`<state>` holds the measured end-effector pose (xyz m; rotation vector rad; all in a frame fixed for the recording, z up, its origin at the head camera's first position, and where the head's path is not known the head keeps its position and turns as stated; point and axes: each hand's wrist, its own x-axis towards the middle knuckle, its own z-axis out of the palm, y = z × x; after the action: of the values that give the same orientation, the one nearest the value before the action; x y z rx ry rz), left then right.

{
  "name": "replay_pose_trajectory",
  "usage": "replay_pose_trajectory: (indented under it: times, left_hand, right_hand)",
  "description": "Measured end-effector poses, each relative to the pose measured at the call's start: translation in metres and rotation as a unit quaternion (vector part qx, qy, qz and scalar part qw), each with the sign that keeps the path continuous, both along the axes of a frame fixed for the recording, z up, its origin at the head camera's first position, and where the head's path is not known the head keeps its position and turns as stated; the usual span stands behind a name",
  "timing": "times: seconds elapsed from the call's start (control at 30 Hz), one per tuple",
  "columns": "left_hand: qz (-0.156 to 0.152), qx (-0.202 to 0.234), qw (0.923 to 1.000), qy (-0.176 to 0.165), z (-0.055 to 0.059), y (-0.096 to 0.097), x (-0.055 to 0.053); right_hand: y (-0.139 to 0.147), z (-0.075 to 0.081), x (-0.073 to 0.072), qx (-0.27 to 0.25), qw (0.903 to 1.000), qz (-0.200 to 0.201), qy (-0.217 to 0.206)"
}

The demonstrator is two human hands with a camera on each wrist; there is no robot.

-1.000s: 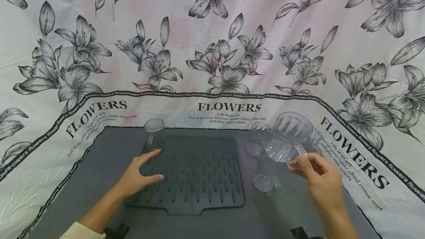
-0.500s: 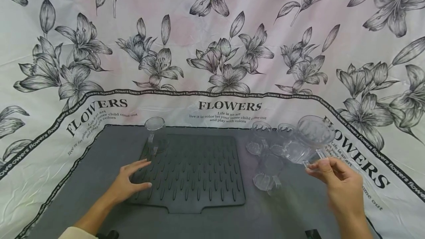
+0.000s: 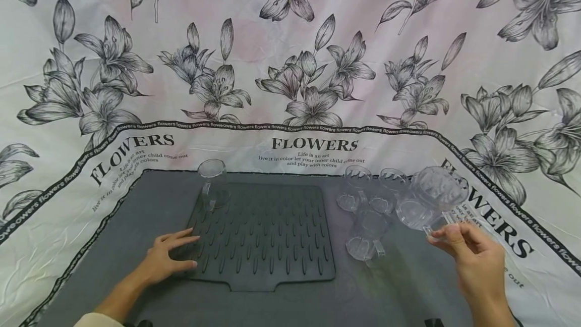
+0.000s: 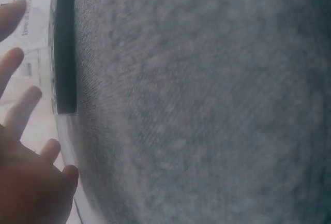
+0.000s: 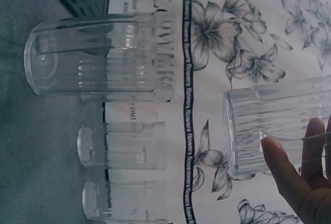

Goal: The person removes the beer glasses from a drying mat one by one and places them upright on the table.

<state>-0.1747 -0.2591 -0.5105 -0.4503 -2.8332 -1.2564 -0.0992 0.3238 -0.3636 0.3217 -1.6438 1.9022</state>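
Note:
My right hand [image 3: 476, 261] grips the handle of a clear, ribbed mug [image 3: 438, 191] at the right side of the table. In the right wrist view the held mug [image 5: 238, 131] hangs clear of the table, level with the flowered cloth. Near the dark drying mat's [image 3: 268, 236] left edge, my left hand [image 3: 165, 256] is spread, fingers apart and holding nothing. Another clear mug [image 3: 214, 180] stands on the mat's far left corner. The left wrist view catches only the fingers [image 4: 20, 113] at its left edge.
To the right of the mat stand three more clear mugs: a front one [image 3: 365, 238], a back left one [image 3: 356, 185] and a back right one [image 3: 386, 191]. A flowered cloth [image 3: 313, 153] hangs behind the grey table [image 3: 317, 307] and borders it on both sides.
My right hand has carried the mug to the right and slightly down, away from the standing mugs. My left hand has drawn back left and down, away from the mug on the mat.

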Motion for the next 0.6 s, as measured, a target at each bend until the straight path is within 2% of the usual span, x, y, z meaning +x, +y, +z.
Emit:
replay_pose_trajectory:
  times: [0.1, 0.37, 0.6]
  left_hand:
    - [-0.003, -0.008, 1.0, 0.003, -0.002, -0.003, 0.002]
    - [0.006, -0.038, 0.9992, 0.001, -0.005, -0.008, 0.004]
    - [0.009, -0.053, 0.9986, 0.0, -0.01, -0.012, 0.002]
  right_hand:
    - [0.001, -0.005, -0.001, -0.011, 0.9997, 0.014, 0.014]
    - [0.006, -0.019, -0.004, -0.005, 0.9995, 0.016, 0.026]
    - [0.009, -0.027, -0.006, -0.023, 0.9993, 0.014, 0.026]
